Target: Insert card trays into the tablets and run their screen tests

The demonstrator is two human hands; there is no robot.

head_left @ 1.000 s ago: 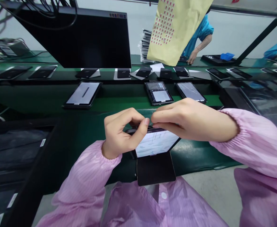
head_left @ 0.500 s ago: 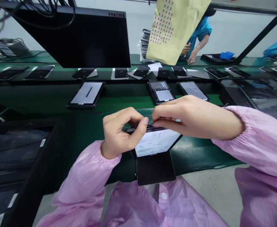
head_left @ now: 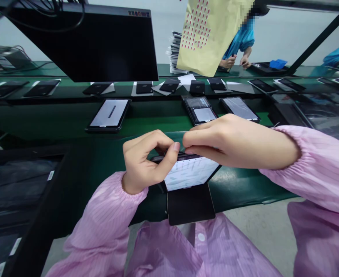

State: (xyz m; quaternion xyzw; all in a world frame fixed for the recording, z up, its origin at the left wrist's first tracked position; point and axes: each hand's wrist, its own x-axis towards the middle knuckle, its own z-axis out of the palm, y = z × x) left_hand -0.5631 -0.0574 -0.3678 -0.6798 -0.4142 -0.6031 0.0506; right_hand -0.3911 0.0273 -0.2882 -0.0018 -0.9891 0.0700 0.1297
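Note:
A tablet (head_left: 191, 172) with a lit, whitish screen stands tilted in front of me, and a dark flap (head_left: 191, 204) extends from its lower edge toward my body. My left hand (head_left: 149, 159) is closed round the tablet's upper left corner, thumb on the near side. At the top edge, my right hand (head_left: 224, 140) is pinched, its fingertips close to my left thumb. Whatever lies between those right fingertips is hidden or too small to name.
Tablets with lit screens lie beyond my hands, one (head_left: 109, 113) left and two (head_left: 200, 109) right. Several dark devices line a shelf behind. A large monitor (head_left: 100, 46) and a yellow sheet (head_left: 204, 38) hang above. A black tray (head_left: 25, 184) is at left. A co-worker's hands (head_left: 230, 61) show behind.
My hands keep nearly the same grip and place on the tablet. The view has shifted slightly. Across the bench, the co-worker's hands have moved farther apart.

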